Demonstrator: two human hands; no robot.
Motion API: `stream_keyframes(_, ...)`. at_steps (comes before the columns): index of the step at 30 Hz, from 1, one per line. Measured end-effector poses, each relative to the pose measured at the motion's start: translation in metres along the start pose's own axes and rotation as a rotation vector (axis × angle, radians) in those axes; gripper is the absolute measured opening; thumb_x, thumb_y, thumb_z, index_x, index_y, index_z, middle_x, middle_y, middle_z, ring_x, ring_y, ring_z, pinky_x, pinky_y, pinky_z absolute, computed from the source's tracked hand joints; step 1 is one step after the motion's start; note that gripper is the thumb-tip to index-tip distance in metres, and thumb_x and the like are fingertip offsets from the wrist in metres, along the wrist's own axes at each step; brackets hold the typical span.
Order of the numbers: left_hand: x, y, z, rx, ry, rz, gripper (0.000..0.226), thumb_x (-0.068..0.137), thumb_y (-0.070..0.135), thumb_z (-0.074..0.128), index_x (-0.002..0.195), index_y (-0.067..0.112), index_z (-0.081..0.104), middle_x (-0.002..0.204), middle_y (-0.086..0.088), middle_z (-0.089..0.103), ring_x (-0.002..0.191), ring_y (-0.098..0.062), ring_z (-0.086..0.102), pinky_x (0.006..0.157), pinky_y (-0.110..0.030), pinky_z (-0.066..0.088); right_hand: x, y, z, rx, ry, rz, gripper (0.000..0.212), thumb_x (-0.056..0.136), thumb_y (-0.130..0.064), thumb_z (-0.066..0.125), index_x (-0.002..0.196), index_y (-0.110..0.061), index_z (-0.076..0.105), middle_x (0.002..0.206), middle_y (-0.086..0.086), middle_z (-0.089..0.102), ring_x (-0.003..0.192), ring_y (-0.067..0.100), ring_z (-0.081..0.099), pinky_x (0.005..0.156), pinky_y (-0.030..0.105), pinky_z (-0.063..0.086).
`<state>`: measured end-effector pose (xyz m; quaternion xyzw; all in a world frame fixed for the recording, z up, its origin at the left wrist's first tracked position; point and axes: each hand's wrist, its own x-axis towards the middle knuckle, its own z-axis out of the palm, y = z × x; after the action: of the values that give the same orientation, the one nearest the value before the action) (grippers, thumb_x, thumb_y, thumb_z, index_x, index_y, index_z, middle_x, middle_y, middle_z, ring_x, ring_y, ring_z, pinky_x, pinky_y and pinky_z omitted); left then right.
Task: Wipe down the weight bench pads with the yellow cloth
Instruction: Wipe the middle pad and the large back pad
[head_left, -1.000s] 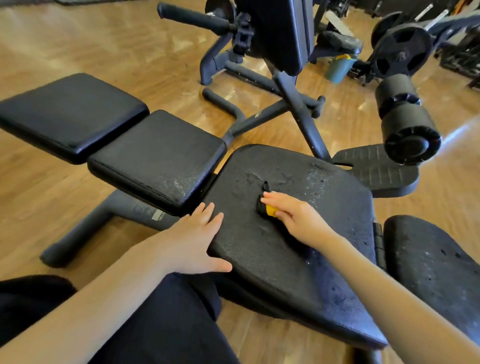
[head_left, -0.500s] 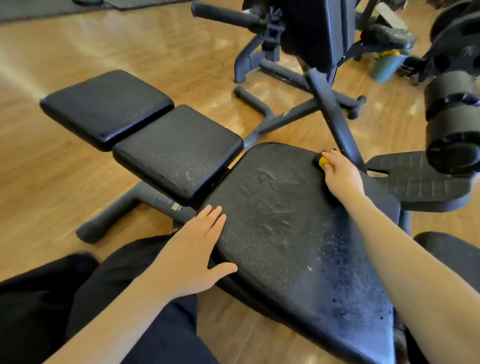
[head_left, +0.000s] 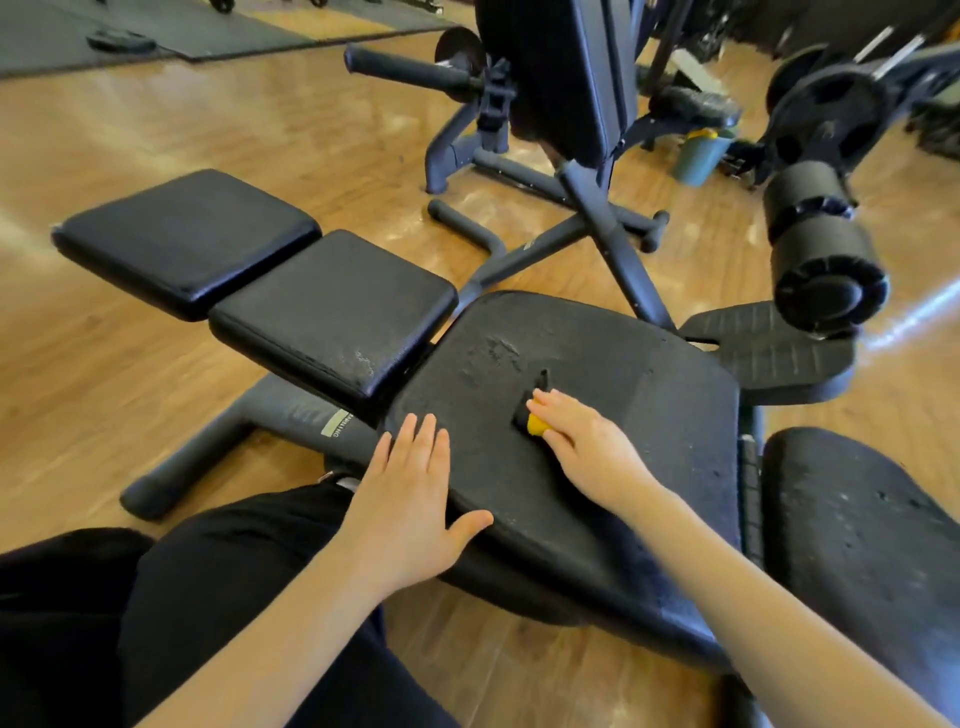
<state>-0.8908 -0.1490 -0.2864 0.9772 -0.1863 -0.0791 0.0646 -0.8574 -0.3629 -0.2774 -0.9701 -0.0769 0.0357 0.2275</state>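
On the wide middle pad (head_left: 597, 415) of the weight bench, the right hand (head_left: 587, 447) presses the yellow cloth (head_left: 537, 423) down with curled fingers; only a small yellow wad and a dark scrap show past the fingertips, near the pad's centre. The left hand (head_left: 410, 499) lies flat and spread on the pad's near-left edge, fingers straight, thumb out, holding nothing.

Several things could go wrong from here. The cloth is bunched small, so each stroke likely covers a narrow strip and patches may be missed, especially toward the far and right edges. The pad's skin looks cracked and flaking around the middle, so hard rubbing could lift more of it or snag the cloth. Leaning weight on the left hand at the pad's rim could tip or shift the pad if it pivots; I cannot tell whether it does. The two smaller pads (head_left: 332, 312) to the left and the worn pad (head_left: 862, 519) at the right appear not yet reached.

Only one piece of writing is readable: a pale sticker (head_left: 340, 422) on the frame below the small pads, which appears to say "WARNING". No brand name can be made out.
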Motion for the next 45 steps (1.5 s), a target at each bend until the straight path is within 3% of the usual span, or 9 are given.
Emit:
stream_keyframes(7, -0.001, 0.002, -0.002, 0.006, -0.035, 0.034, 0.089, 0.086, 0.070, 0.025, 0.149, 0.016, -0.005, 0.157, -0.009, -0.012, 0.144, -0.027, -0.015, 0.116, -0.041, 0.000, -0.082, -0.036, 0.010, -0.010, -0.064, -0.128, 0.043, 0.096, -0.021, 0.041, 0.137, -0.034, 0.037, 0.138, -0.031, 0.024, 0.130, -0.014, 0.014, 0.106, 0.005, 0.006)
stream_keyframes(11, -0.003, 0.000, 0.000, 0.003, -0.042, 0.055, 0.092, 0.084, 0.071, 0.029, 0.149, 0.017, -0.007, 0.157, -0.009, -0.014, 0.143, -0.028, -0.017, 0.116, -0.041, -0.001, -0.088, -0.025, 0.006, 0.016, -0.084, -0.154, 0.043, 0.095, -0.017, 0.044, 0.133, -0.036, 0.041, 0.134, -0.033, 0.027, 0.129, -0.016, 0.017, 0.102, -0.003, 0.004)
stream_keyframes(16, -0.001, -0.001, 0.000, -0.003, -0.066, 0.061, 0.092, 0.085, 0.070, 0.031, 0.149, 0.016, -0.006, 0.157, -0.010, -0.015, 0.143, -0.028, -0.017, 0.117, -0.043, -0.001, -0.052, -0.008, -0.002, 0.051, 0.011, -0.029, 0.041, 0.093, -0.010, 0.047, 0.131, -0.025, 0.048, 0.136, -0.021, 0.037, 0.130, -0.003, 0.030, 0.114, 0.019, 0.018)
stream_keyframes(22, 0.000, 0.000, -0.001, 0.003, -0.077, 0.047, 0.091, 0.086, 0.069, 0.032, 0.149, 0.016, -0.007, 0.157, -0.011, -0.015, 0.143, -0.030, -0.017, 0.116, -0.043, -0.003, -0.079, -0.008, 0.002, 0.005, -0.077, -0.142, 0.046, 0.094, -0.014, 0.047, 0.135, -0.032, 0.038, 0.137, -0.029, 0.027, 0.132, -0.010, 0.018, 0.107, 0.004, 0.008)
stream_keyframes(27, 0.000, 0.005, 0.001, -0.015, -0.078, 0.049, 0.089, 0.086, 0.068, 0.026, 0.149, 0.015, -0.007, 0.156, -0.011, -0.015, 0.143, -0.028, -0.018, 0.116, -0.044, -0.003, -0.059, 0.016, -0.005, 0.054, -0.060, -0.176, 0.044, 0.090, -0.004, 0.051, 0.131, -0.023, 0.048, 0.133, -0.025, 0.035, 0.130, -0.008, 0.026, 0.106, 0.001, 0.012)
stream_keyframes(32, 0.000, 0.005, 0.005, -0.025, -0.067, 0.075, 0.091, 0.086, 0.069, 0.027, 0.149, 0.014, -0.009, 0.156, -0.009, -0.017, 0.142, -0.026, -0.020, 0.116, -0.043, -0.006, -0.011, 0.052, -0.023, 0.030, 0.040, -0.065, 0.041, 0.092, -0.004, 0.049, 0.129, -0.021, 0.050, 0.136, -0.015, 0.040, 0.127, -0.001, 0.031, 0.112, 0.022, 0.022)
stream_keyframes(39, 0.002, 0.004, 0.006, -0.029, -0.055, 0.070, 0.088, 0.085, 0.070, 0.018, 0.149, 0.015, -0.009, 0.156, -0.007, -0.017, 0.143, -0.023, -0.020, 0.115, -0.040, -0.008, 0.051, 0.096, -0.052, 0.025, 0.176, 0.165, 0.040, 0.095, -0.008, 0.044, 0.133, -0.020, 0.047, 0.145, -0.002, 0.040, 0.135, 0.018, 0.034, 0.113, 0.030, 0.023)
stream_keyframes(42, 0.002, 0.005, 0.009, -0.018, -0.028, 0.072, 0.103, 0.070, 0.081, -0.001, 0.149, 0.016, -0.010, 0.156, -0.006, -0.018, 0.143, -0.022, -0.020, 0.113, -0.038, -0.011, 0.068, 0.101, -0.057, 0.046, 0.259, 0.270, 0.040, 0.096, -0.011, 0.043, 0.134, -0.020, 0.045, 0.146, 0.002, 0.039, 0.134, 0.024, 0.034, 0.110, 0.031, 0.025)
stream_keyframes(45, 0.003, 0.005, 0.010, -0.042, -0.017, 0.073, 0.107, 0.060, 0.076, -0.011, 0.149, 0.016, -0.008, 0.157, -0.006, -0.016, 0.143, -0.021, -0.019, 0.112, -0.036, -0.012, 0.075, 0.099, -0.057, 0.097, 0.314, 0.352, 0.040, 0.096, -0.013, 0.041, 0.136, -0.020, 0.044, 0.147, 0.004, 0.037, 0.134, 0.027, 0.034, 0.110, 0.034, 0.027)
